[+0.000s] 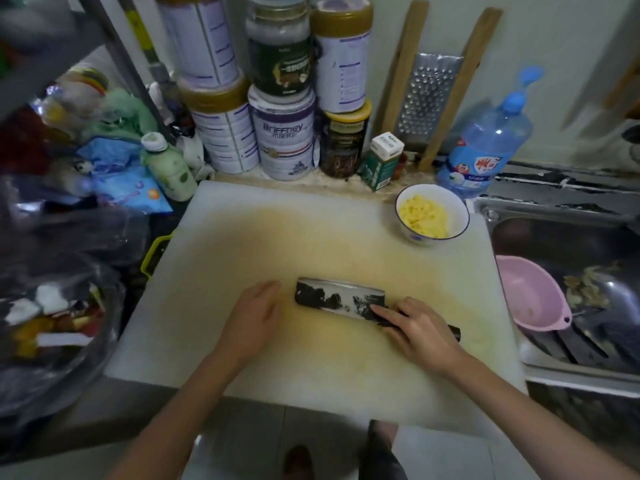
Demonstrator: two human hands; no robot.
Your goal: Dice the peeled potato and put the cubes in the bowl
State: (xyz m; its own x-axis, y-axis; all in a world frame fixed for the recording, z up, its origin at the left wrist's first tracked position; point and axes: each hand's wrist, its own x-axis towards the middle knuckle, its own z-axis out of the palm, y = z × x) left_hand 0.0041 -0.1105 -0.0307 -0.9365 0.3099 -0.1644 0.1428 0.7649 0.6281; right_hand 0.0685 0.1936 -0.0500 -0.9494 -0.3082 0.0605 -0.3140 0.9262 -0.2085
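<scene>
A white cutting board [242, 237] fills the counter's middle. At its far right corner stands a white bowl [459, 211] with a blue rim, holding yellow potato cubes [424, 216]. A cleaver [336, 297] lies flat on the board, blade to the left, handle to the right. My right hand [419, 330] rests over the handle end, fingers lying along it. My left hand [256, 317] lies flat on the board just left of the blade tip, fingers straight. No whole potato shows on the board.
Stacked tins [280, 140] and jars line the back wall, with a grater [427, 95] and a blue water bottle [485, 147]. A steel sink [571, 271] with a pink basin [530, 299] lies right. Bags and a glass bowl [52, 323] crowd the left.
</scene>
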